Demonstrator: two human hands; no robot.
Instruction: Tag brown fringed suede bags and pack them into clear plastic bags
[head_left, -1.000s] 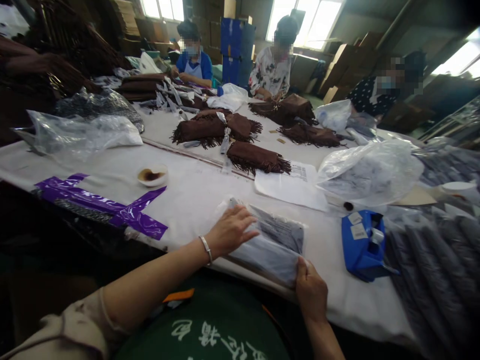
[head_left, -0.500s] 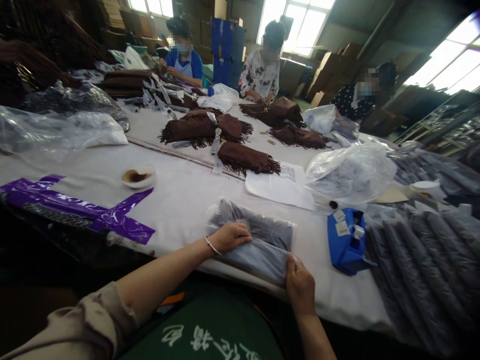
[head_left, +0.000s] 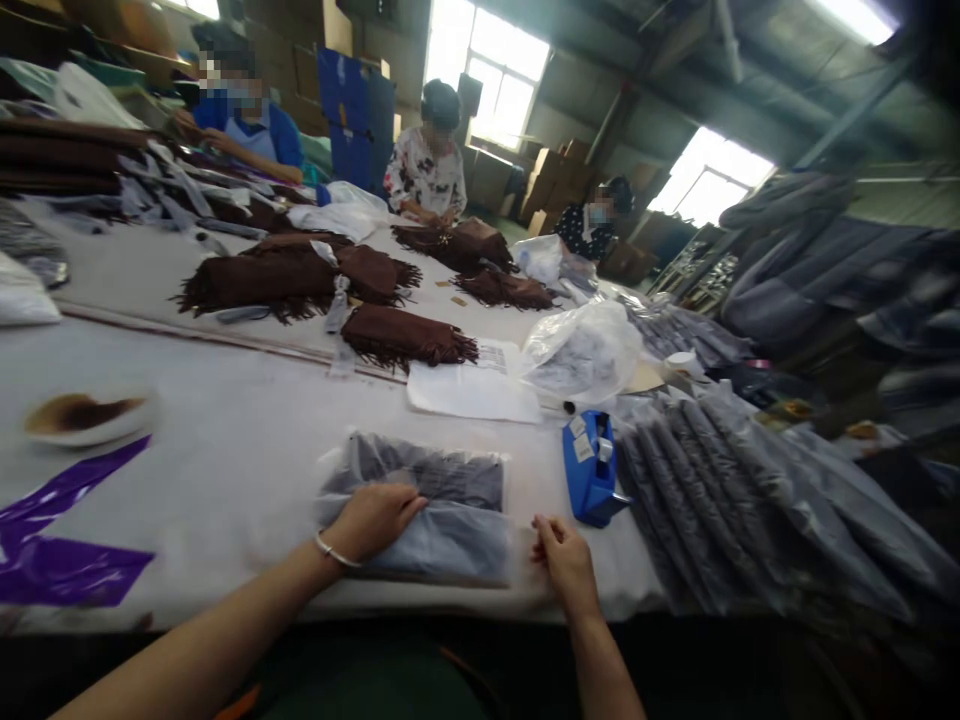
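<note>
A clear plastic bag (head_left: 457, 545) with a dark grey folded fabric piece (head_left: 469, 482) inside lies flat near the table's front edge. Its lower part is folded over, paler than the rest. My left hand (head_left: 375, 522), a bracelet at its wrist, rests on the bag's left side with fingers closed on the edge of the folded plastic. Just right of the bag, apart from it, my right hand (head_left: 564, 560) has loosely curled fingers, slightly separated, with nothing visible in them. A blue tape dispenser (head_left: 589, 475) stands beyond that hand.
Several filled bags (head_left: 690, 490) lie in a row at right. Behind are a white sheet (head_left: 472, 392), brown fringed bundles (head_left: 409, 335) and a puffed clear bag (head_left: 581, 350). A stained dish (head_left: 90, 415) and purple tape (head_left: 82, 570) lie left. Three people work across the table.
My right hand has let go of the bag's right edge and moved away to the right. My left hand stays on the bag. The view has swung right.
</note>
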